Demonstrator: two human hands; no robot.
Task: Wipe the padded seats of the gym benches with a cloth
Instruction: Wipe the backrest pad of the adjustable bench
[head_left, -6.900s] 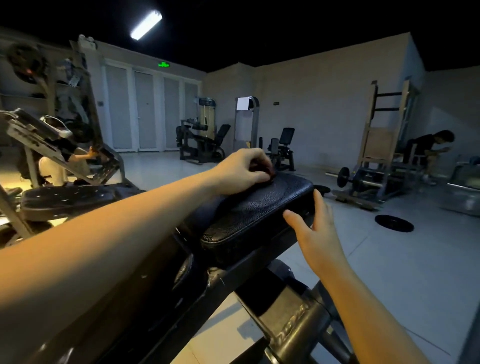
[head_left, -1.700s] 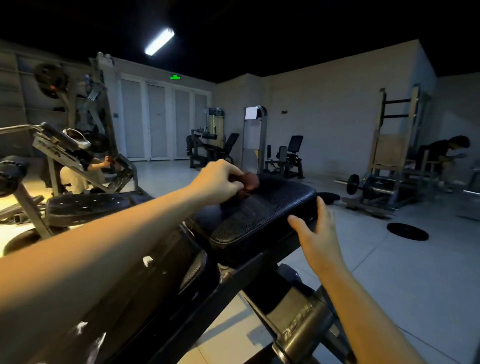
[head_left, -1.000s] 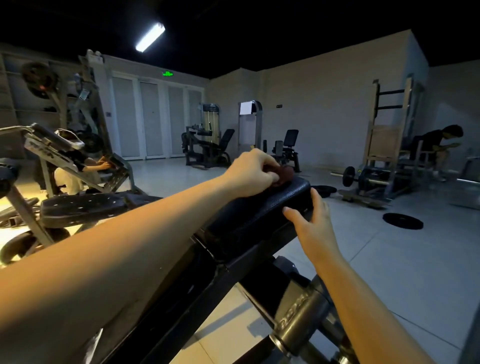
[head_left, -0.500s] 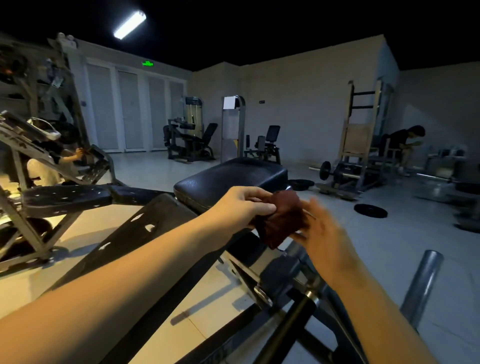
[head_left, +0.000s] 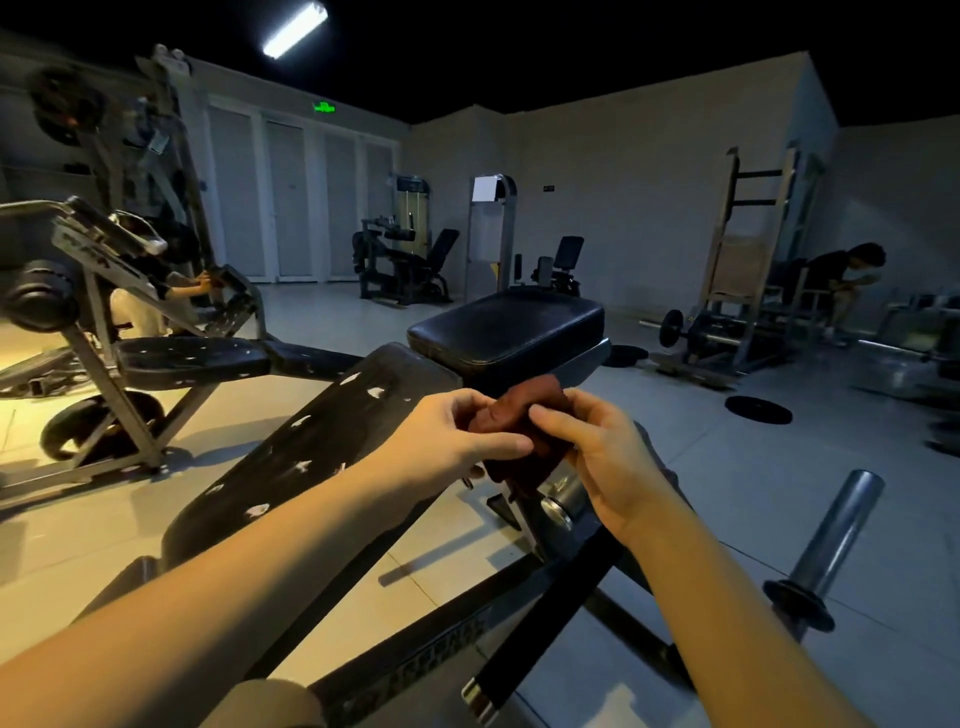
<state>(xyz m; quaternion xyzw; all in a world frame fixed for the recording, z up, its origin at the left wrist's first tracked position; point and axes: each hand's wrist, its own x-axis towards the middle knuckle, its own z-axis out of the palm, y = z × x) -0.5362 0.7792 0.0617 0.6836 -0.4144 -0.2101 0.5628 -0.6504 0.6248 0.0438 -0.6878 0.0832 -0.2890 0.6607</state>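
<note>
A dark red cloth (head_left: 524, 415) hangs bunched between both hands, in the air just in front of the bench. My left hand (head_left: 457, 441) pinches its left side and my right hand (head_left: 597, 452) grips its right side. Beyond them stands the black padded seat (head_left: 506, 330) of the bench, with nothing on it. The bench's long sloping back pad (head_left: 311, 457), worn with pale torn spots, runs down to the lower left under my left forearm.
A steel weight peg (head_left: 836, 535) sticks up at the lower right. Another machine with a black pad (head_left: 192, 358) stands at the left, a person behind it. A weight plate (head_left: 758, 409) lies on the floor. A second person sits by a rack (head_left: 748, 260) at the far right.
My left hand lifted the cloth off the seat and drew it back toward me. My right hand left the seat's edge and took hold of the cloth too.
</note>
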